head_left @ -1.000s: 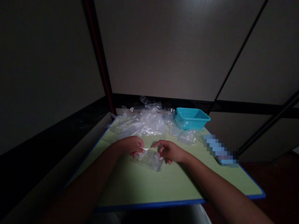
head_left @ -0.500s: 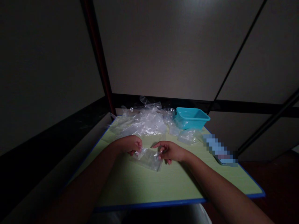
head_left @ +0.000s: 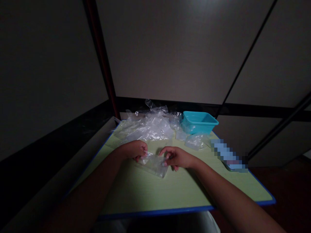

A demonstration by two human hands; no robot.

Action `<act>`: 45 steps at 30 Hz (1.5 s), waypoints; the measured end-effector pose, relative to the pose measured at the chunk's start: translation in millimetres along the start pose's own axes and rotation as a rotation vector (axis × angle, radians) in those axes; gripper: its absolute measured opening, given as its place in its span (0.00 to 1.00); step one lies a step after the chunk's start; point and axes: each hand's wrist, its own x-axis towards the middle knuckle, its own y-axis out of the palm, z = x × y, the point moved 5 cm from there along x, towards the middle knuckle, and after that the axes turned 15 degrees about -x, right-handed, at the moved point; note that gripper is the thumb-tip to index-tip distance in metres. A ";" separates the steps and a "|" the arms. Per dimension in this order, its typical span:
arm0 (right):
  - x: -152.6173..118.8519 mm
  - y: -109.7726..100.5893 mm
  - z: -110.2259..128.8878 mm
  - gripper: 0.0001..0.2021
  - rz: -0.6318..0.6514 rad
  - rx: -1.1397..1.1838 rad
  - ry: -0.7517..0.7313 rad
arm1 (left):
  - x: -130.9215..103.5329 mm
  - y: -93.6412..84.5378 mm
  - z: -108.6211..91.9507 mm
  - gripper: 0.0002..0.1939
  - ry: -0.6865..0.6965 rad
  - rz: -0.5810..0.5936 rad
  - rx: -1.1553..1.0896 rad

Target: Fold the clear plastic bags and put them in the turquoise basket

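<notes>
A clear plastic bag [head_left: 154, 167] is stretched between my two hands, low over the green table [head_left: 145, 194]. My left hand [head_left: 137, 150] is closed, pinching the bag's upper left corner. At the bag's right side, my right hand [head_left: 178, 157] grips the edge between thumb and fingers, its index finger bent out towards the left. Just beyond the hands lies a heap of clear plastic bags [head_left: 155, 124], crumpled and overlapping.
A turquoise plastic basket [head_left: 200, 124] stands at the table's back right. Another clear bag [head_left: 196, 141] lies in front of it. A blurred-out flat object [head_left: 229, 157] rests by the right edge. Panelled walls [head_left: 170, 58] rise close behind and at the left.
Both hands stay almost where they were. My right index finger has curled slightly, and the bag's upper edge has shifted a little between the hands.
</notes>
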 end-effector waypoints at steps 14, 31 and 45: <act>-1.3 2.1 3.5 0.10 0.050 -0.159 -0.002 | -0.4 -3.2 1.5 0.08 0.005 0.012 0.014; -1.6 6.3 7.4 0.11 0.111 -0.072 0.021 | -0.4 -7.2 -1.2 0.10 0.032 -0.033 -0.016; -2.4 6.4 11.2 0.09 0.089 -0.138 0.026 | -8.1 -9.0 -16.8 0.09 0.120 -0.186 0.104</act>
